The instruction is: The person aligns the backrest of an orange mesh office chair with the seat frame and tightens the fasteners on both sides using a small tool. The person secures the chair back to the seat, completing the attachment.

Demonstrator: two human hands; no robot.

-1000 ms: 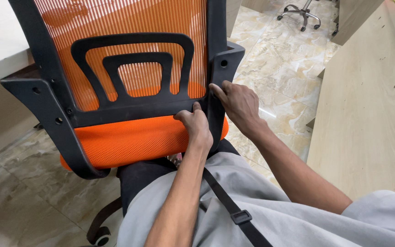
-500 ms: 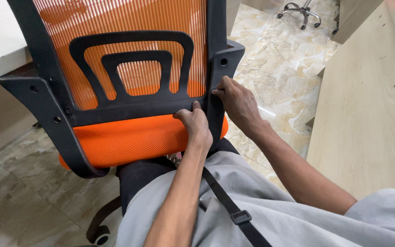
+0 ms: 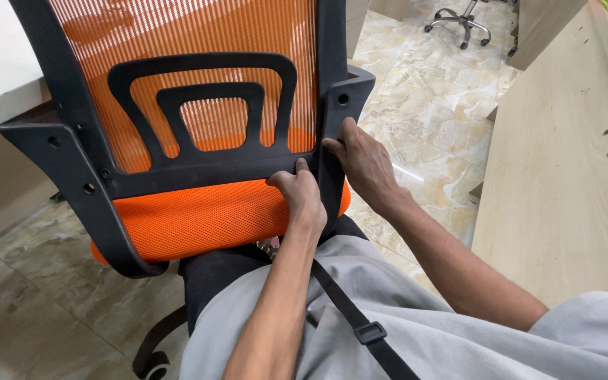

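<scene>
Hands [image 3: 332,176] gripping chair backrest frame [image 3: 198,165], orange seat [image 3: 198,218]

A marble-patterned tile floor [image 3: 431,105] fills the middle and lower left of the frame. On it stands the orange office chair [image 3: 198,211] at centre left (one castor [image 3: 150,366] shows at the bottom edge). A bare chair base [image 3: 459,21] sits at the top, right of centre. Pale wooden panels [image 3: 564,176] rest on the floor along the right side.
</scene>
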